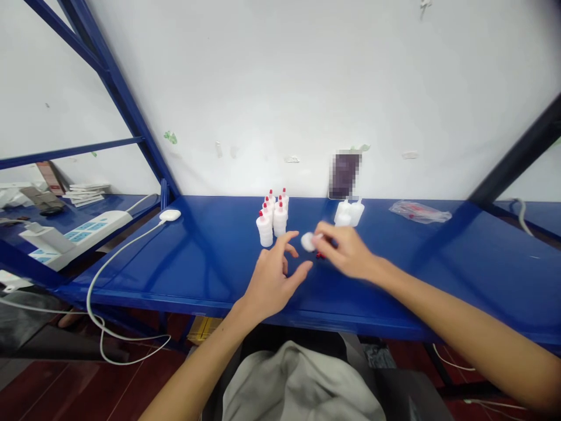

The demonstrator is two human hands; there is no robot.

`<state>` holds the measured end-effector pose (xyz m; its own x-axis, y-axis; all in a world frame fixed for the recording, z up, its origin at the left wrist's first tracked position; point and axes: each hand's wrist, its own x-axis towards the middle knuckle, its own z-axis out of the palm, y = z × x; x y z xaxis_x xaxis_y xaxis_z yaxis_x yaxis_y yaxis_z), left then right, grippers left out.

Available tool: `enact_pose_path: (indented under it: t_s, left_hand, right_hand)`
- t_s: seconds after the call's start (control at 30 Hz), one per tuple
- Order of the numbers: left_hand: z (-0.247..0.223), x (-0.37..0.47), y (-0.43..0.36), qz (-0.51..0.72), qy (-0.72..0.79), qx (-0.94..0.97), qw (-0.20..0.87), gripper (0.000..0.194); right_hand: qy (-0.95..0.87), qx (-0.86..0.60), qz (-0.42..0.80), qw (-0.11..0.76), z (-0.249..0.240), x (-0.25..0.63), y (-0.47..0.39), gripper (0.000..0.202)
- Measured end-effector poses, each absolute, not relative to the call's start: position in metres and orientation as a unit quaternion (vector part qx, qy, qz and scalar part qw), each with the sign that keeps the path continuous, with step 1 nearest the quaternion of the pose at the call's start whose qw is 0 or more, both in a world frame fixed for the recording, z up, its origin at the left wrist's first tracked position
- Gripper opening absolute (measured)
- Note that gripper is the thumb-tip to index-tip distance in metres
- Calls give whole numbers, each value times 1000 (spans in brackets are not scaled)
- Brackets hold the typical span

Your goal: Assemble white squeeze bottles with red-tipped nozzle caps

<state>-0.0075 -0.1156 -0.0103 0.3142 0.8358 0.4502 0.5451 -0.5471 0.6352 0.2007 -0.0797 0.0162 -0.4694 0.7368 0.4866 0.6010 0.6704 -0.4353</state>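
My right hand is closed on a small white squeeze bottle, tilted with its round base toward the left. Facing it, my left hand has its thumb and fingers apart and holds nothing. Some small red caps lie on the table just under my right hand. To the left, white bottles with red tips stand upright in two rows. Behind my right hand is a small group of white bottles on which I see no red tips.
The blue table runs along a white wall. A clear plastic bag with something red inside lies at right. A pixelated dark panel leans at the wall. On the left are a white cable plug and a power strip.
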Motion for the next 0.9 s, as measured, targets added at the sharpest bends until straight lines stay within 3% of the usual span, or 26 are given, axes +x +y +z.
enact_pose_path:
  t_s: [0.1, 0.23, 0.33, 0.47, 0.63, 0.77, 0.9]
  left_hand:
    - [-7, -11, -113, 458, 463, 730, 206, 21]
    - [-4, -21, -106, 513, 473, 676, 239, 25]
    - [-3, -32, -98, 524, 489, 691, 94, 21]
    - [-6, -42, -88, 439, 524, 728, -53, 40]
    - [-12, -41, -84, 367, 533, 760, -58, 42]
    - [-12, -40, -84, 404, 534, 741, -53, 33]
    - [-11, -42, -81, 437, 529, 728, 2, 29]
  right_hand:
    - [-756, -521, -46, 394, 31, 229, -59, 19]
    - [-683, -630, -127, 346, 41, 256, -35, 23]
    - [-680, -694, -104, 212, 35, 257, -28, 27]
    - [-686, -712, -79, 128, 26, 251, -26, 31]
    - [-677, -718, -77, 145, 25, 252, -27, 32]
    - [-672, -719, -82, 159, 27, 254, -28, 33]
    - [-667, -702, -105, 228, 30, 250, -31, 37]
